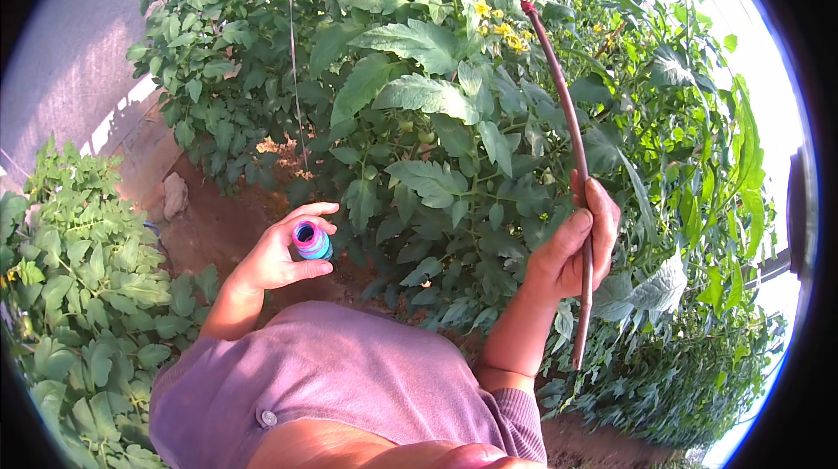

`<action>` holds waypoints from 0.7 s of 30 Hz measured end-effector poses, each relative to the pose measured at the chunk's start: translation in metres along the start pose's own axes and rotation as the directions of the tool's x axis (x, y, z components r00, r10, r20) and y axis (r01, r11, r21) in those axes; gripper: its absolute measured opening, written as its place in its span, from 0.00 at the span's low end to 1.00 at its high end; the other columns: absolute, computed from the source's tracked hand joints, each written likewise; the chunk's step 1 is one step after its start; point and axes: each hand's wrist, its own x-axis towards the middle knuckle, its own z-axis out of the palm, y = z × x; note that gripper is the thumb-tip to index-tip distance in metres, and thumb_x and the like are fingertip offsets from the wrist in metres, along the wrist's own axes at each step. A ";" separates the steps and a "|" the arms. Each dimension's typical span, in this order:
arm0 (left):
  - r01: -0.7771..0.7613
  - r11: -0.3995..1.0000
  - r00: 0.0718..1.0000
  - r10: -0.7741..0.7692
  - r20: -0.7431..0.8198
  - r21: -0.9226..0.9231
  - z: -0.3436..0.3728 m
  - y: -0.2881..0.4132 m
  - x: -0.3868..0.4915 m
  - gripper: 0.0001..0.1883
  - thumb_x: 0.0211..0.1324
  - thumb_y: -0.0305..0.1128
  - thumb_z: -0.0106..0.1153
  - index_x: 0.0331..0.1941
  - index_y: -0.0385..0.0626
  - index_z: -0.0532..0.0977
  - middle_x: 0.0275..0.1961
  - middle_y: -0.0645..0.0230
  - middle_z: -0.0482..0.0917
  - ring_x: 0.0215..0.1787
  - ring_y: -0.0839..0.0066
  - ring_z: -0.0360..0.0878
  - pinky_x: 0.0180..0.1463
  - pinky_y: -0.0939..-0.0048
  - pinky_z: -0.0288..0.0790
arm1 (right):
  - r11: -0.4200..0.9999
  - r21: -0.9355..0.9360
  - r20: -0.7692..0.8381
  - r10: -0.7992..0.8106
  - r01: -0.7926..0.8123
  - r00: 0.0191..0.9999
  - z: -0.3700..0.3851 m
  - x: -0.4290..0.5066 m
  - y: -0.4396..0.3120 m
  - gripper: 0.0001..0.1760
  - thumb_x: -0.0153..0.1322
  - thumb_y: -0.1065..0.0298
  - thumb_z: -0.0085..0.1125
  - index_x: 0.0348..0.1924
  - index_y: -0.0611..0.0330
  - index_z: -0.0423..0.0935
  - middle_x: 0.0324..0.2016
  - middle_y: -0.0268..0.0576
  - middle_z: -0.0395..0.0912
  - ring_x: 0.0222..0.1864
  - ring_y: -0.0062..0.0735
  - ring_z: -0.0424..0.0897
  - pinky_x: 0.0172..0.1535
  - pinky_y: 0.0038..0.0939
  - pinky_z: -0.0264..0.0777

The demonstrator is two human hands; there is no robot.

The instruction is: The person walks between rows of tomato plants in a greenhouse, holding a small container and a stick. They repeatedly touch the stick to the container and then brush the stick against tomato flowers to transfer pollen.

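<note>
My left hand (288,253) holds a small open-mouthed bottle (312,241) with a pink rim and a blue and pink body, its opening facing up. In my right hand (579,240) is a long, slightly curved brown stick (568,109), gripped below its middle. The stick's dark red tip (528,6) is near a cluster of yellow tomato flowers (510,37). Whether the tip touches a flower cannot be told. Broad tomato leaves (425,92) fill the space beyond both hands, and small green tomatoes (427,137) hang among them.
More tomato plants (98,259) grow at the left. A thin string (293,43) runs down through the foliage ahead. Stones (175,196) edge the brown soil (209,233), beside a pale wall or path at the upper left. Bright greenhouse sheeting (759,76) curves along the right.
</note>
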 end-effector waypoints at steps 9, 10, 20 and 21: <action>0.021 0.999 0.998 -0.023 -0.054 -0.029 0.002 0.007 -0.018 0.26 0.45 0.37 0.76 0.48 0.42 0.77 0.66 0.58 0.70 0.64 0.65 0.71 0.64 0.62 0.65 | 0.992 0.065 0.081 0.098 -0.104 0.992 0.036 0.013 0.028 0.12 0.76 0.76 0.49 0.49 0.72 0.76 0.42 0.52 0.79 0.44 0.36 0.82 0.50 0.31 0.75; 0.039 0.998 0.998 -0.042 -0.056 -0.046 0.002 0.007 -0.020 0.26 0.44 0.37 0.76 0.48 0.42 0.77 0.66 0.57 0.70 0.64 0.65 0.71 0.64 0.62 0.65 | 0.994 0.052 0.067 0.095 -0.098 0.993 0.038 0.013 0.028 0.12 0.76 0.76 0.49 0.49 0.72 0.76 0.42 0.52 0.79 0.44 0.36 0.82 0.50 0.31 0.75; 0.074 0.994 0.990 -0.084 -0.112 -0.086 0.001 0.013 -0.036 0.26 0.43 0.34 0.76 0.47 0.42 0.77 0.66 0.58 0.70 0.59 0.68 0.75 0.61 0.63 0.68 | 0.988 0.015 -0.072 0.152 -0.151 0.986 0.013 0.007 0.022 0.13 0.77 0.74 0.47 0.49 0.74 0.74 0.42 0.51 0.79 0.44 0.35 0.82 0.49 0.30 0.75; 0.092 0.992 0.988 -0.102 -0.113 -0.090 0.001 0.014 -0.037 0.26 0.43 0.34 0.76 0.47 0.42 0.77 0.66 0.58 0.70 0.59 0.68 0.75 0.61 0.63 0.68 | 0.986 0.032 -0.070 0.165 -0.163 0.984 0.012 0.006 0.022 0.13 0.77 0.74 0.48 0.49 0.74 0.75 0.42 0.51 0.79 0.44 0.35 0.82 0.48 0.30 0.75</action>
